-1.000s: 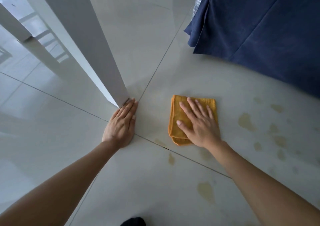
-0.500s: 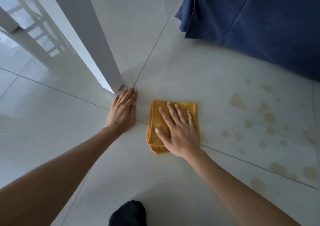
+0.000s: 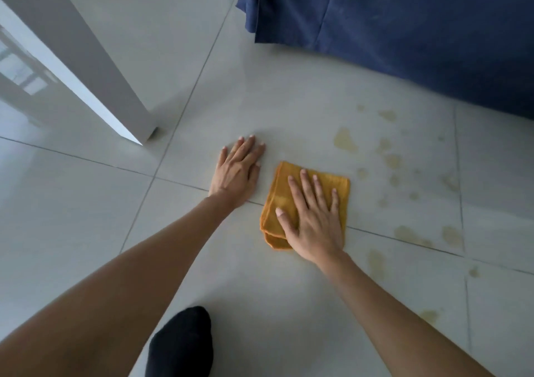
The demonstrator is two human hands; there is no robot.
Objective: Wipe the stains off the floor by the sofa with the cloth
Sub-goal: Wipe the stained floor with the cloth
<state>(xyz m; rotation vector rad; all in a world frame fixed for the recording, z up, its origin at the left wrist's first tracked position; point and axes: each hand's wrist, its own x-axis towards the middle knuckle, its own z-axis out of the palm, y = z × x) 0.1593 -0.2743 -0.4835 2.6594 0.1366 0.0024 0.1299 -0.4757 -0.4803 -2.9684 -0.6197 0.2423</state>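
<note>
Flat and spread, the right hand [image 3: 313, 226] lies palm-down on the folded orange cloth [image 3: 306, 203], fingers [image 3: 306, 186] extended toward its far edge; nothing is pinched or gripped, the palm simply presses the fabric to the floor tiles [image 3: 260, 102]. The left hand [image 3: 238, 171] is likewise open and flat, resting on bare tile just beside the cloth, apparently as a prop for the person's weight.

The cloth sits across a grout line, with yellowish stains [image 3: 345, 139] near its far-right corner and more scattered to its right and toward the person. It looks soft, light and limp (folded into several layers, to judge by the doubled edge at its near-left corner). Such a pad should slide easily on the glossy tile, so control likely comes from downward pressure over its middle rather than from grasping an edge; pulling by a corner would probably unfold or bunch it.

Beyond the stains hangs the dark blue sofa cover [image 3: 404, 29]. A white furniture leg [image 3: 95, 67] stands to the left, well apart from the cloth, and a black-socked foot [image 3: 180, 345] shows at the bottom.
</note>
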